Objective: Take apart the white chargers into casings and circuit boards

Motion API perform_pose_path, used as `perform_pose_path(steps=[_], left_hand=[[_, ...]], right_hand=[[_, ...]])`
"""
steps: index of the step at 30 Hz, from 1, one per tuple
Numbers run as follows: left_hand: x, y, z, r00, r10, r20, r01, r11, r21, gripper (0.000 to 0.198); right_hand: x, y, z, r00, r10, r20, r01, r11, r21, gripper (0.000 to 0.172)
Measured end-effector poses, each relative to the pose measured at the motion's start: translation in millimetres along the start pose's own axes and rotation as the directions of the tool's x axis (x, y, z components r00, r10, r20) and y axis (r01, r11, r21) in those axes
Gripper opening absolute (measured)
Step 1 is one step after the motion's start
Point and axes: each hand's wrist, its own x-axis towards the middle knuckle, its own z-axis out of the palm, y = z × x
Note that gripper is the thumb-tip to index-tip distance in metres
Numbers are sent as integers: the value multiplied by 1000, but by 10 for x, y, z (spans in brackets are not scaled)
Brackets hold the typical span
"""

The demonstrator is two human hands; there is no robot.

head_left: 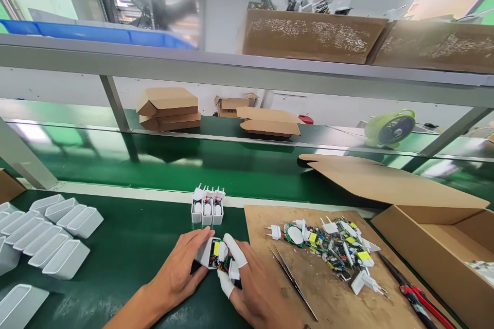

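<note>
White charger shells (57, 234), green mat (127, 252), red-handled cutters (419, 300)

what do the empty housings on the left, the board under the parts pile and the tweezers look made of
Empty housings: probably moulded plastic, white with a smooth, slightly glossy surface.
Board: looks like brown fibreboard or cardboard, matte and scuffed.
Tweezers: likely metal, thin and grey with a dull shine.

Single head-worn view, looking forward and down, close above the green workbench (127, 247), conveyor belt (216, 164) and shelf (231, 69) farther ahead
</note>
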Motion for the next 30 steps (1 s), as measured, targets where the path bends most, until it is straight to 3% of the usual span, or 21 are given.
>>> perform_pose_path(steps=[3,6,11,14,19,21,23,27,30], left_hand=[[-16,20,9,998,4,60,1,997,-81,81],[-23,54,34,988,-34,154,76,958,-278,89],[45,71,31,976,-190,110,219,805,-552,70],[95,70,-114,947,-282,152,317,749,-582,64],[161,99,-443,932,-179,314,344,709,-616,61],[189,119,-466,938,-192,290,338,696,-633,48],[222,134,-408,938,-277,207,344,695,-631,36],[305,147,-223,906,-415,86,370,674,-640,44],[347,178,-200,897,-436,76,377,661,-649,47]], right_hand=[[12,14,-3,999,-41,-7,42,998,42,51],[60,22,-53,997,-62,-50,68,988,136,36],[80,78,-32,997,-35,-64,48,977,208,40],[69,122,63,999,-44,12,41,978,204,42],[74,122,118,996,-30,80,21,994,111,42],[75,102,104,996,-24,83,17,996,86,42],[69,89,95,996,-41,78,35,997,75,42],[34,114,124,994,-88,63,89,996,-6,46],[25,139,140,993,-117,25,118,991,-57,37]])
